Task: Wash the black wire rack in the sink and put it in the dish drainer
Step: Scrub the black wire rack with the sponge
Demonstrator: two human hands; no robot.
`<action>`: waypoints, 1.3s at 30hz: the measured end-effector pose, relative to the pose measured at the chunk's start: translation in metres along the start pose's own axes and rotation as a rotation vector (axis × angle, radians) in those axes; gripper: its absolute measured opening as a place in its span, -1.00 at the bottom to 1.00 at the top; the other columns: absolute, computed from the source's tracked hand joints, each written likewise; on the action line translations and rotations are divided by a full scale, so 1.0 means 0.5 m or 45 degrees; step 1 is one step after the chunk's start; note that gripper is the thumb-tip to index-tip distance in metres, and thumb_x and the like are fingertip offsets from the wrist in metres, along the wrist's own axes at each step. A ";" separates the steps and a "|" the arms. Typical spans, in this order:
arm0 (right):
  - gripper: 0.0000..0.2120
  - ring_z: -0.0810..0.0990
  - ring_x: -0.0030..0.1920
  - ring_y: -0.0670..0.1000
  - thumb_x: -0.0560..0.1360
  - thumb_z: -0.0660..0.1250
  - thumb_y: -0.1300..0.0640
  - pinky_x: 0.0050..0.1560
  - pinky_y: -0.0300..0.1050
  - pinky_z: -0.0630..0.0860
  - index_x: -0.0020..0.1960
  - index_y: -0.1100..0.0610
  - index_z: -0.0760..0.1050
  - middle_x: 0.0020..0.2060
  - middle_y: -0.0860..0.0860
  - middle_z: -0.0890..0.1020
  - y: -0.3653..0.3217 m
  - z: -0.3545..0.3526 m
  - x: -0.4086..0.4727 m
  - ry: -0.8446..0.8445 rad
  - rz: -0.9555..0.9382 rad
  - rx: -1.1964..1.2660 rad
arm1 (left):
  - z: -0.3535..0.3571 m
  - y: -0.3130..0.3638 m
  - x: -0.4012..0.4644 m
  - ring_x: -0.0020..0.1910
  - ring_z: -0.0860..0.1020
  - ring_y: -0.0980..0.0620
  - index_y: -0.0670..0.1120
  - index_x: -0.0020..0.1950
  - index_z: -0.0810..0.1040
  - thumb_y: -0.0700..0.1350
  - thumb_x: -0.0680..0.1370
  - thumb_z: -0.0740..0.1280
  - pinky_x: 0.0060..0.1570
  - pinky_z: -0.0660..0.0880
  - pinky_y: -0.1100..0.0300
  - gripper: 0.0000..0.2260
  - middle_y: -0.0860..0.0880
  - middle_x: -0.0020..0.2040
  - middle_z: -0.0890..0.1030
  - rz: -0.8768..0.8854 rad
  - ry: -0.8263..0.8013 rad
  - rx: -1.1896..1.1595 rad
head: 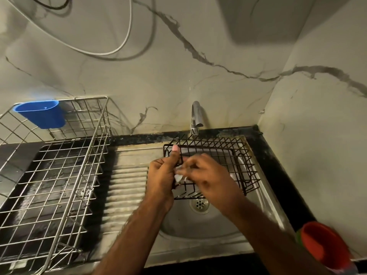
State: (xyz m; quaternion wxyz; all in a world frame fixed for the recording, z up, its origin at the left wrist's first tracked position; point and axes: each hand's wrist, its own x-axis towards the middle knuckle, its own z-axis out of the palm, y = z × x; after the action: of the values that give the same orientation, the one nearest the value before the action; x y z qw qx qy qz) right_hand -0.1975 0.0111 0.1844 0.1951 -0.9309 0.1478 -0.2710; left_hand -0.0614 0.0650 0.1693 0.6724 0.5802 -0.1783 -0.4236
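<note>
Nearest thing is a red cup [325,247] at the bottom right on the black worktop [278,167]; both forearms reach in over the steel sink [178,231], drain [199,204] bare in the bowl.

Left hand [161,175] has its grip wrapped round the near-left corner of the rack [218,153], thumb up along the wire; right hand [204,175] is curled round something pale and wet-looking, probably a scrub pad or suds [179,176], pressed against that same corner; too blurry to say which. The rack itself is held above the bowl, tilted, its far edge just under the tap [195,118]; can't tell if water is running.

So I'd call this mid-scrub, not near done. How I'd do it well: keep the left hand as the anchor and don't let the rack swing; work the pad along each wire rather than across, since the gunk sits in the crossings; turn the rack a side at a time so no corner gets skipped; rinse under the tap before moving it; wet wire is slippery, so get a firm hold before lifting.

Further left, past the ribbed drainboard [127,187], sits the drainer [59,175], a steel wire basket with a blue caddy [42,114] hooked on its back rim; that's where the rack ends up. Behind it all, a marbled wall [139,80] with a cable [127,36] looping across.
</note>
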 end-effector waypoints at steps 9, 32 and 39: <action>-0.74 0.51 -0.06 -0.09 0.53 0.35 0.32 0.01 -0.33 0.49 0.15 0.11 0.66 -0.03 -0.01 0.56 0.149 -0.044 -0.006 0.214 0.427 -0.186 | -0.037 -0.004 0.004 -0.54 0.25 0.01 -0.14 -0.24 0.72 0.22 0.47 0.49 -0.54 0.23 0.31 -0.59 -0.23 -0.31 0.50 -0.007 0.144 -0.087; -0.66 0.63 0.20 -0.02 0.54 0.29 0.42 0.28 -0.29 0.46 0.21 0.13 0.62 0.18 0.06 0.66 0.155 -0.034 -0.058 0.293 0.517 -0.201 | -0.029 0.025 -0.007 -0.71 0.34 0.15 -0.18 -0.29 0.55 -0.13 0.53 0.49 -0.66 0.25 0.41 -0.75 0.01 -0.50 0.55 -0.001 0.384 -0.252; -0.53 0.53 0.30 -0.10 0.49 0.32 0.46 0.33 -0.48 0.28 0.32 0.11 0.52 0.29 -0.02 0.55 0.021 0.021 -0.039 0.119 0.294 -0.029 | -0.027 0.016 -0.003 -0.66 0.43 0.07 -0.19 -0.25 0.61 -0.10 0.50 0.51 -0.64 0.37 0.30 -0.78 -0.07 -0.44 0.59 -0.053 0.362 -0.259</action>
State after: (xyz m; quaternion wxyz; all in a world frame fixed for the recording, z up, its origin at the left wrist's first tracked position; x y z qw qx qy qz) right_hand -0.2089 0.0120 0.1628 0.2071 -0.8963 0.2660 -0.2882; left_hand -0.0494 0.0743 0.1738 0.7373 0.5666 -0.0257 -0.3670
